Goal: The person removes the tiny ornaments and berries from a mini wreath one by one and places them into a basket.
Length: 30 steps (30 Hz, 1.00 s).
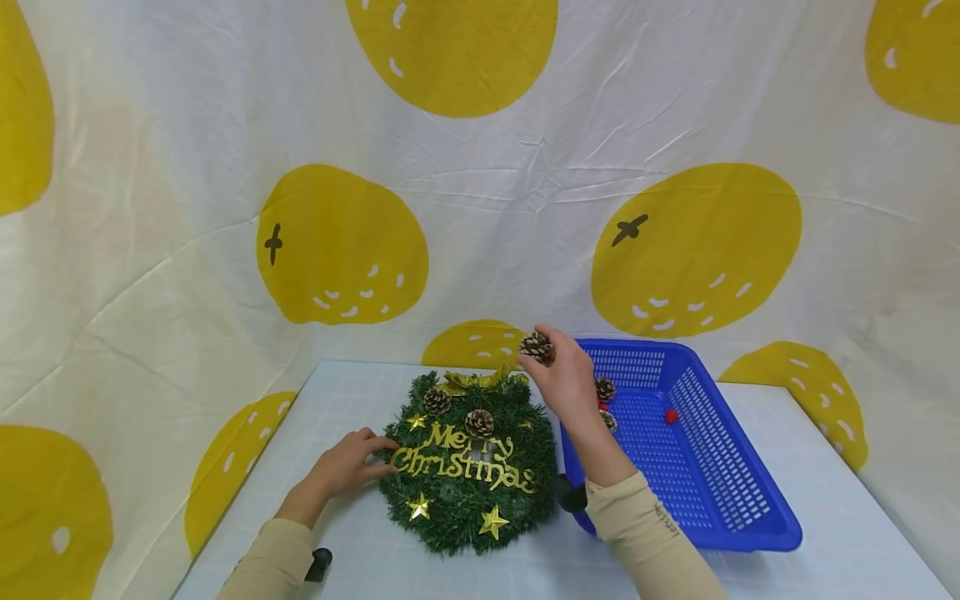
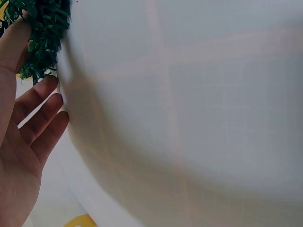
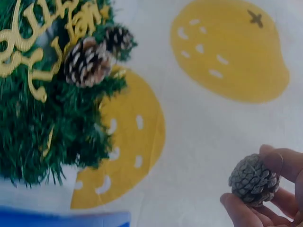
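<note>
Wreath: the green wreath (image 1: 450,529) lies flat on the counter (image 1: 352,537), and the other places are told from it.
Gold lettering: the words "Merry Christmas" (image 1: 457,467) go across the middle of the wreath.
Fixed pine cones: two, one (image 1: 437,401) on the far left part of the wreath, the other (image 1: 479,423) just above the lettering.
Gold ribbon: it sits (image 1: 476,382) at the far edge of the wreath.
Gold stars: two of them are near the wreath's close edge, one (image 1: 419,507) toward the left and one (image 1: 493,522) toward the right.
Left hand: it is (image 1: 347,462) at the left edge of the wreath; its grip is loose, with fingers extended and touching the greenery.
Right hand: it is (image 1: 566,379) raised beyond the wreath's far right edge; its grip is closed around one pine cone (image 3: 253,182), pinched between thumb and fingers.
Blue basket: it stands (image 1: 780,533) to the right of the wreath, with pine cones (image 1: 604,389) and a red piece (image 1: 671,416) inside.
Cloth: behind the wreath hangs a white cloth (image 1: 510,250) with yellow fruit shapes.
</note>
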Each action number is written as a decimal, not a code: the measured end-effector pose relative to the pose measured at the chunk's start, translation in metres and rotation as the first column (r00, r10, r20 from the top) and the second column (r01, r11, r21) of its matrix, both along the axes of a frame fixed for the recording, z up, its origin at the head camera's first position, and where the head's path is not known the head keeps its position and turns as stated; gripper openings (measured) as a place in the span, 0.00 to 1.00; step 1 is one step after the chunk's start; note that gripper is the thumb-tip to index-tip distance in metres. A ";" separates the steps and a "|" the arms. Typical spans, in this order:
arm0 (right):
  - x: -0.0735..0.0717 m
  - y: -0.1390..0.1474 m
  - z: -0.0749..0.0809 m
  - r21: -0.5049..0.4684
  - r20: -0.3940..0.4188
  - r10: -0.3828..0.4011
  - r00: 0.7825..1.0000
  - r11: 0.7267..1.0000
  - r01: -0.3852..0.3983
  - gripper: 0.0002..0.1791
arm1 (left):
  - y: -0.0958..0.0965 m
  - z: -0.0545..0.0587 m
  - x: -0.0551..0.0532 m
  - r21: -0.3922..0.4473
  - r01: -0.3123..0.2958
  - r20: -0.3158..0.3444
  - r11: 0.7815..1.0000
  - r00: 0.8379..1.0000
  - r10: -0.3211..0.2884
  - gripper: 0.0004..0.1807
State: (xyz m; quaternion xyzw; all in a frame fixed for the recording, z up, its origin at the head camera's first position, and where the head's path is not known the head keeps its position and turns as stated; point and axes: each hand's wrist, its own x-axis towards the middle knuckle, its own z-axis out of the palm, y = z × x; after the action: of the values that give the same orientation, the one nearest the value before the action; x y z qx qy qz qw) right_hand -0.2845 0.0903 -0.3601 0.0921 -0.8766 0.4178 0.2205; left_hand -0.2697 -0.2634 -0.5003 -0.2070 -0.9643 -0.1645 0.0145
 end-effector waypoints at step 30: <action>-0.055 0.087 -0.021 0.144 0.209 -0.149 0.966 0.982 0.121 0.35 | 0.000 0.000 0.000 -0.003 -0.003 0.010 1.000 1.000 0.003 0.21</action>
State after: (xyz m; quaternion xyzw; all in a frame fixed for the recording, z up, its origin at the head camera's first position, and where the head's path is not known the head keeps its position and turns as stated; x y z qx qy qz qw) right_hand -0.3398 0.1770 -0.3810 -0.0003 -0.9250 0.3515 0.1441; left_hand -0.2694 -0.2633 -0.5008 -0.2048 -0.9649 -0.1640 0.0098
